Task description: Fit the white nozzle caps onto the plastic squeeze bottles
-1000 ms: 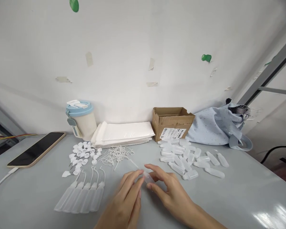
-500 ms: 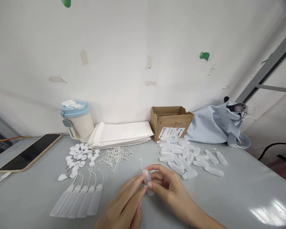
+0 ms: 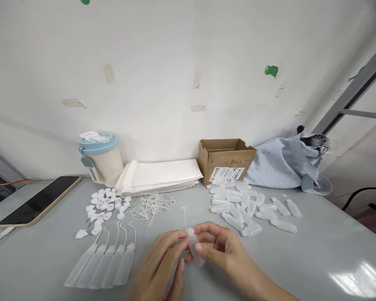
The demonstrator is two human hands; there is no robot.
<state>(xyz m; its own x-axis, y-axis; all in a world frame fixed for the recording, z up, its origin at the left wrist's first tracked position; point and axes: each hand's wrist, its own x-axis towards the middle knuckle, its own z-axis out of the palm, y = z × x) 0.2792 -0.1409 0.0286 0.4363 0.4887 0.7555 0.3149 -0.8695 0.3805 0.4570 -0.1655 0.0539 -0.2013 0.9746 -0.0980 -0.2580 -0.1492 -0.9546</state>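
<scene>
1. The right hand (image 3: 235, 259) pinches the bottle (image 3: 195, 250) near the tabletop's (image 3: 303, 263) near edge; the left hand (image 3: 158, 263), half open, touches its neck.
2. It looks light, squeezable and smooth; the firmer neck suits a grip.
3. Fingers partly hide it; the near edge is cut off.

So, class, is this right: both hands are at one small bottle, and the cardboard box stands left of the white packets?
Not quite: the head view shows the cardboard box right of the white packets. The rest holds: the left hand and right hand are at one small bottle.
</scene>
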